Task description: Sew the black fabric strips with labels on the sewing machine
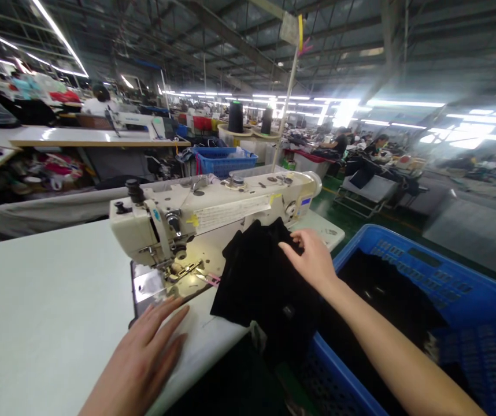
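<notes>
My left hand (144, 346) lies on the table's front edge with its fingers stretched out, holding nothing, just in front of the needle area of a white sewing machine (222, 205). A black cloth piece (261, 277) is draped over the table edge to the right of the needle. My right hand (313, 260) has its upper right edge between thumb and fingers; the fingertips are partly hidden by the cloth. Pink-handled scissors (211, 279) lie on the machine bed, close to the cloth's left side.
A blue basket (408, 237) with black cloth (387, 289) stands at the right, under my right forearm. The pale tabletop (44, 300) extends left. Behind the machine are thread cones (236, 118), another blue basket (226, 162) and a second sewing machine (137, 121). Several people work farther back.
</notes>
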### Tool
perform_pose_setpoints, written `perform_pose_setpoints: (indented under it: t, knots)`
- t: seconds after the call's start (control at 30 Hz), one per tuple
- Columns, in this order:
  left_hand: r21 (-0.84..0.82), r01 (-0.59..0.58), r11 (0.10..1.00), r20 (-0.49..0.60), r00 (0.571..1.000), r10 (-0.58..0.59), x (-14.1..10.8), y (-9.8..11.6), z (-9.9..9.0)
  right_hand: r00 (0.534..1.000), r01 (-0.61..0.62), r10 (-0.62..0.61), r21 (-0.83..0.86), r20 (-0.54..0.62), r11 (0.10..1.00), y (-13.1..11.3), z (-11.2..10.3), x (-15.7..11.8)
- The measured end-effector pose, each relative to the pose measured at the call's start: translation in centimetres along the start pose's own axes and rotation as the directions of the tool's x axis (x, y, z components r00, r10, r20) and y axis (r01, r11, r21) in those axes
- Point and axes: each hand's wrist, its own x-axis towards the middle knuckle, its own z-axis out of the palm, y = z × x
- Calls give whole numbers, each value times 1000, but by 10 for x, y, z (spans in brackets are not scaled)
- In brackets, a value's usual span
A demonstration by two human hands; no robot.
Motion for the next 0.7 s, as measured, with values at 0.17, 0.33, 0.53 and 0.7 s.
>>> perform_pose_setpoints:
  t: [0.17,0.33,0.53,0.7]
  knots:
    - [-87,17,996,40,999,-13,8,20,0,992,120,-112,-194,51,974,-21,17,-2]
    - [-185,72,980,28,997,-68,-3,22,-9,992,91,-103,-148,-72,985,-27,5,5]
    - [-505,430,748,86,888,-452,16,37,-32,987,-103,-14,692,161,714,-81,-39,-23]
    - [-834,551,38,451,719,-529,58,63,-57,816,-454,-115,751,566,479,-120,-16,-53]
